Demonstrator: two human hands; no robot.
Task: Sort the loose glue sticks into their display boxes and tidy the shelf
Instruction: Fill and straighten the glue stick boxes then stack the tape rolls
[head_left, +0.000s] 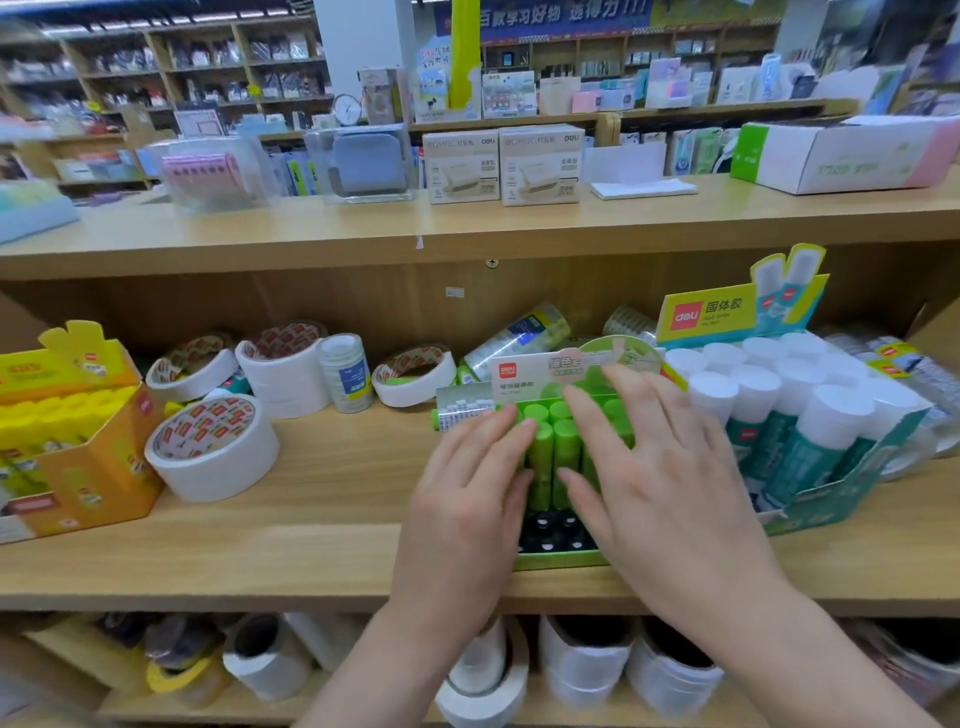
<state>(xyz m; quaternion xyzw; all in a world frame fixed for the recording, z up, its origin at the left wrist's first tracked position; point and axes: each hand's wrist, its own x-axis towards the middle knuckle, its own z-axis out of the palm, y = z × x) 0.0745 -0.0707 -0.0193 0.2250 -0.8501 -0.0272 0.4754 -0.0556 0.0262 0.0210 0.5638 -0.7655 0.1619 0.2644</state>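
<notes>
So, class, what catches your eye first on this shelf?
The left hand and right hand lie flat over bright green glue sticks in a green box mid-shelf. Right of them stands a teal box of white-capped glue sticks; to the left are white tape rolls and a yellow box.

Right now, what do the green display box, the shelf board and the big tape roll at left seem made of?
Green display box: printed card, slightly glossy; folded edges and cut-out header.
Shelf board: wood-grain laminate or veneer, satin sheen.
Tape roll: matte white tape, perhaps paper or foam, on printed card core.
</notes>
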